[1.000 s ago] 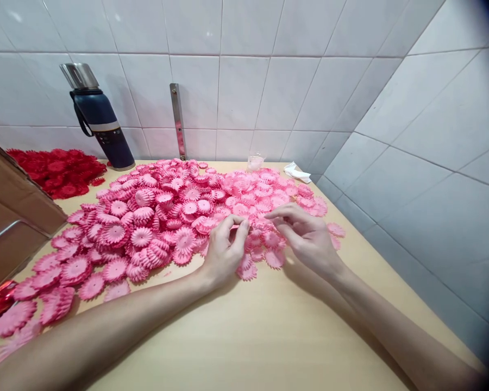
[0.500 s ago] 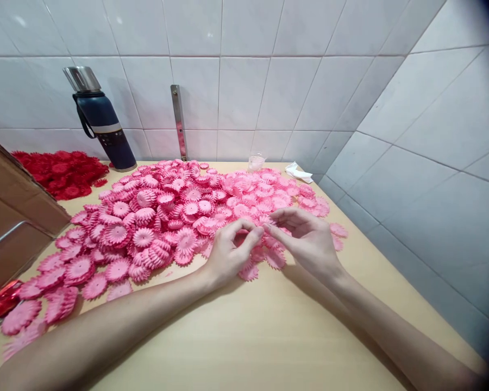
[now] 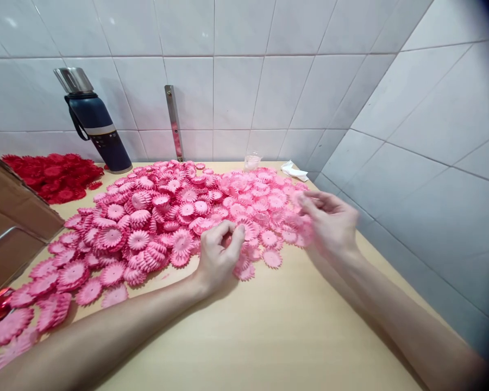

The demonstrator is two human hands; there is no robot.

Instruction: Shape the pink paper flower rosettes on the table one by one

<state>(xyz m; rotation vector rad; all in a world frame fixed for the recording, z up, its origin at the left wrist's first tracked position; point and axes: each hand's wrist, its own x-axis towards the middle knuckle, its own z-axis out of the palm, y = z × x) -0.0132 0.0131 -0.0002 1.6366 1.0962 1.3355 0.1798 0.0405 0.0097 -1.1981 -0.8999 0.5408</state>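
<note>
While the left hand (image 3: 218, 254) pinches shut — contents unclear — the right hand (image 3: 334, 224), blurred, grip unreadable, hovers by pink flower-shaped discs (image 3: 269, 238).

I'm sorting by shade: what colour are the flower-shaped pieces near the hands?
The flower-shaped pieces are pink, pale to deep, best seen in the head view.

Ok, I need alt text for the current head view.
A person's left hand, curled, and blurred right hand are apart at a heap of pink discs on a pale table; a blue flask and red discs are farther left.
</note>
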